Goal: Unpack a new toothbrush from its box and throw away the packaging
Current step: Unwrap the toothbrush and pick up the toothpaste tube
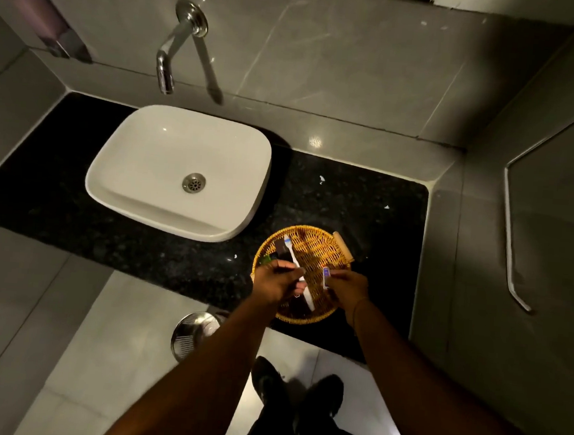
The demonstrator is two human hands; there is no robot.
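Looking down at the dark stone table (173, 253), I see both hands over the round wicker basket (314, 250) that sits just right of the white sink (179, 171). My left hand (278, 282) is closed in a pinch on the white toothbrush (293, 252), gripping it near the middle of the handle, with the bristle end pointing away toward the far rim of the basket and the tail end sticking out below the fingers. My right hand (345, 287) is pressed together on a small blue and white piece (325, 277) that I take to be a toothpaste tube or a scrap of packaging; it is too small to be sure which. The dark box (281, 251) seems to lie in the basket beside the brush, partly hidden by my left hand. I judge the brush to be light, stiff and a little slick, so a pinch on the thicker part of the handle suits it, well away from the bristles. The box should be thin card, light and easy to crush, best taken flat across its broad faces. A steel bin (194, 333) stands on the floor below the table edge, near my feet, and looks like the place for the packaging.
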